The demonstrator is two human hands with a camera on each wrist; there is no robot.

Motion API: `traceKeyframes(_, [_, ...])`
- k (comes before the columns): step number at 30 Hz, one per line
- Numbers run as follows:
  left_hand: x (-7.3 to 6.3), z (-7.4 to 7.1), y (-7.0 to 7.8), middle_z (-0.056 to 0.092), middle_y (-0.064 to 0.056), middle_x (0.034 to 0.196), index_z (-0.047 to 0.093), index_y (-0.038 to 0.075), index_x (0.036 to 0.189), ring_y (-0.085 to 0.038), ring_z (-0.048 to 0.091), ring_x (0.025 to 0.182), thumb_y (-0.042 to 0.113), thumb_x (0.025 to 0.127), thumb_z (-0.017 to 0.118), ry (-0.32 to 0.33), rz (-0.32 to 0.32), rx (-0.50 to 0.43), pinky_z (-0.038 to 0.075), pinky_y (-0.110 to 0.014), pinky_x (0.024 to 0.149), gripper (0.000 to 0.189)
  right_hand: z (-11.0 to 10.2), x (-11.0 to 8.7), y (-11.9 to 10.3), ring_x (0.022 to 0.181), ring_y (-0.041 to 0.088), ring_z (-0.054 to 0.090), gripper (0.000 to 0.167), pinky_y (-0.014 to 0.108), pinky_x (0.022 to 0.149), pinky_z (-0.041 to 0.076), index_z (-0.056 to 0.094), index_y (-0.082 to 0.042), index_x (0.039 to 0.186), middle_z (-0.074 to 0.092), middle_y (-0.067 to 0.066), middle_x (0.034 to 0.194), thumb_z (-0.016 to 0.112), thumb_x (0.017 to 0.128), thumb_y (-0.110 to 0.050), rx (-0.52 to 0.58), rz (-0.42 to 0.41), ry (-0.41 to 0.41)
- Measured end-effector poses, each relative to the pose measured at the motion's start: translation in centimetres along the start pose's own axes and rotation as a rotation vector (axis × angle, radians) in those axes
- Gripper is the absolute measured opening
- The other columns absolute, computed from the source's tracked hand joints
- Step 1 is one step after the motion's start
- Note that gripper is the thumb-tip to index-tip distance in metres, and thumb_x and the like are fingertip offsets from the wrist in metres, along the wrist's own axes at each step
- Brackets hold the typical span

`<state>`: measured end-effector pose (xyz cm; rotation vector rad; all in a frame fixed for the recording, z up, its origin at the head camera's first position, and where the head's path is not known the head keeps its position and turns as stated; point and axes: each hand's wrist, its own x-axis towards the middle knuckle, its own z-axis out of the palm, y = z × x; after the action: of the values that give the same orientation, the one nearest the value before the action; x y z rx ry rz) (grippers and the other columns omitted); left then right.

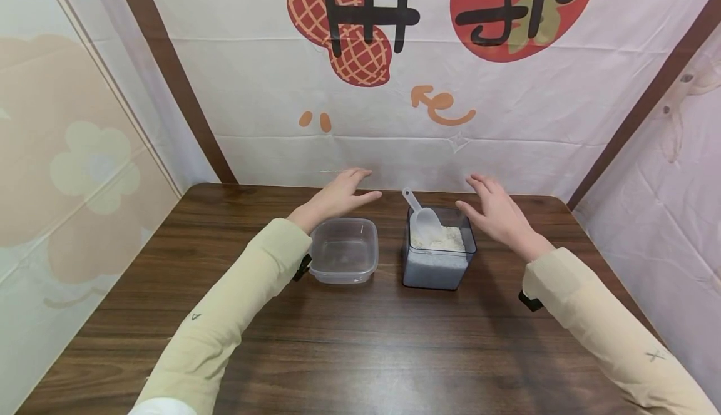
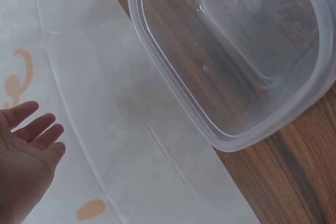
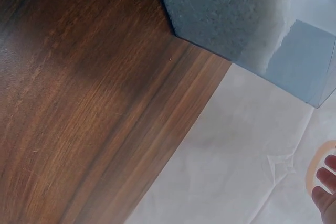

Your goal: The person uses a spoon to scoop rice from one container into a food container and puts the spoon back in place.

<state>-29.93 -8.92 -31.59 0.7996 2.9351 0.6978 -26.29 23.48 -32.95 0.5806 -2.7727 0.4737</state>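
A clear plastic container (image 1: 345, 271) with no lid stands on the table, and nothing shows inside it. To its right is a bluish see-through bin (image 1: 432, 271) partly filled with a white grainy or powdery material (image 1: 450, 240). A white scoop (image 1: 425, 222) leans in that bin, its bowl in the white material and its handle up past the back rim. My left hand (image 1: 340, 196) hovers above and behind the clear container, fingers extended, holding nothing. My right hand (image 1: 498, 213) hovers by the bin's right rear corner, fingers loosely extended, also holding nothing.
The brown wooden table (image 1: 360, 352) reaches back to a white printed cloth (image 1: 394, 152) hanging behind it. More cloth hangs at the left (image 1: 96, 171) and right sides. A dark device is strapped under each sleeve cuff.
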Motion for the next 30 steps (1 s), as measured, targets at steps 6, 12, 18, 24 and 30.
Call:
traceKeyframes(6, [0.1, 0.1, 0.5, 0.034, -0.013, 0.141, 0.031, 0.003, 0.139, -0.026, 0.028, 0.132, 0.052, 0.090, 0.044, -0.002, 0.022, -0.013, 0.022, -0.038, 0.106, 0.070, 0.1, -0.5, -0.2, 0.130, 0.034, 0.027, 0.067, 0.048, 0.103, 0.024, 0.036, 0.002, 0.135, 0.032, 0.017, 0.140, 0.051, 0.090, -0.046, 0.011, -0.008, -0.010])
traceKeyframes(12, [0.2, 0.1, 1.0, 0.035, -0.013, 0.141, 0.032, 0.002, 0.139, -0.025, 0.029, 0.131, 0.050, 0.091, 0.045, -0.006, 0.043, -0.022, 0.023, -0.037, 0.106, 0.069, 0.1, -1.0, -0.5, 0.129, 0.034, 0.028, 0.066, 0.049, 0.102, 0.025, 0.038, 0.001, 0.134, 0.034, 0.016, 0.140, 0.052, 0.089, -0.045, 0.011, -0.028, -0.002])
traceKeyframes(18, [0.2, 0.1, 1.6, 0.036, -0.012, 0.140, 0.033, 0.003, 0.138, -0.025, 0.030, 0.131, 0.050, 0.091, 0.044, -0.008, 0.049, -0.032, 0.024, -0.037, 0.106, 0.068, 0.1, -1.4, -0.7, 0.129, 0.034, 0.029, 0.064, 0.049, 0.102, 0.024, 0.040, 0.001, 0.134, 0.035, 0.016, 0.139, 0.053, 0.089, -0.043, 0.005, -0.045, 0.005])
traceKeyframes(24, [0.4, 0.1, 2.1, 0.041, -0.012, 0.136, 0.037, 0.003, 0.136, -0.024, 0.036, 0.127, 0.049, 0.091, 0.044, 0.004, 0.060, -0.045, 0.027, -0.037, 0.104, 0.065, 0.0, -1.8, -0.9, 0.129, 0.034, 0.028, 0.066, 0.050, 0.102, 0.025, 0.038, 0.000, 0.135, 0.034, 0.016, 0.140, 0.052, 0.089, -0.045, 0.015, -0.057, -0.022])
traceKeyframes(30, [0.5, 0.1, 2.5, 0.047, -0.012, 0.131, 0.042, 0.003, 0.133, -0.024, 0.041, 0.123, 0.046, 0.092, 0.045, 0.014, 0.066, -0.050, 0.031, -0.036, 0.101, 0.060, 0.1, -2.1, -1.0, 0.130, 0.034, 0.027, 0.069, 0.050, 0.101, 0.025, 0.036, 0.001, 0.136, 0.033, 0.016, 0.140, 0.051, 0.089, -0.047, 0.026, -0.074, -0.042])
